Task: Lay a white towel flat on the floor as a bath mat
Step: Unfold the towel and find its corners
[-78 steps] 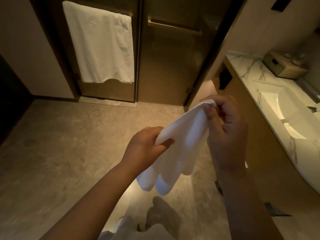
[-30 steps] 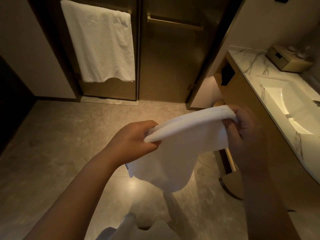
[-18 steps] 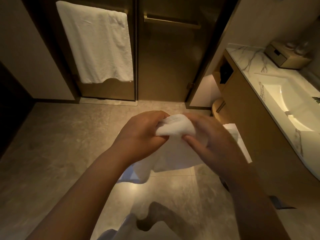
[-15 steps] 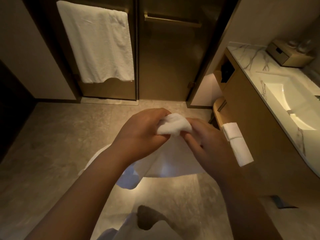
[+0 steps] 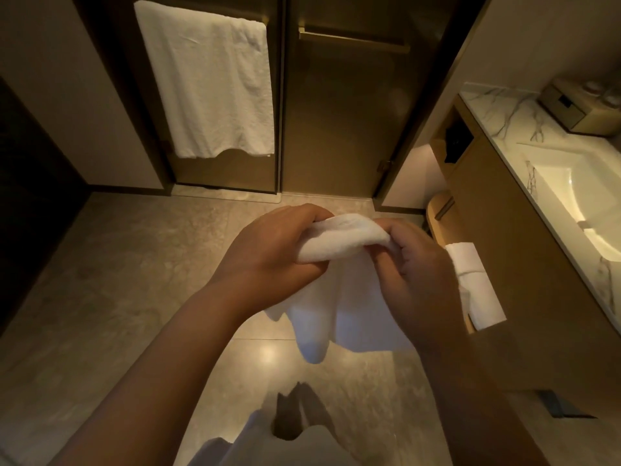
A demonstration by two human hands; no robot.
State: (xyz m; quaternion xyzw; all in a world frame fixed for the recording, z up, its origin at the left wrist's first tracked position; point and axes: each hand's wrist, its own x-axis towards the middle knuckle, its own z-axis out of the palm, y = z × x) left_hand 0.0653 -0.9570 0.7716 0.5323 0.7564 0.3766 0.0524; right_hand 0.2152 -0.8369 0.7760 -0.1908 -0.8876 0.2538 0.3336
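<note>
I hold a white towel (image 5: 339,307) in the air over the beige tiled floor (image 5: 127,280), in the middle of the view. My left hand (image 5: 272,253) and my right hand (image 5: 416,277) both pinch its bunched top edge, close together. The rest of the towel hangs loosely below my hands and does not touch the floor.
A larger white towel (image 5: 208,82) hangs on the left glass door's rail. To the right stands a wooden vanity (image 5: 524,264) with a marble top and lit sink (image 5: 591,203); a small folded white towel (image 5: 477,284) hangs on its front. A tissue box (image 5: 578,109) sits at the counter's far end.
My hands, spread apart along the towel's edge a second ago, have come together at its top. The towel now hangs bunched instead of stretched between them.
</note>
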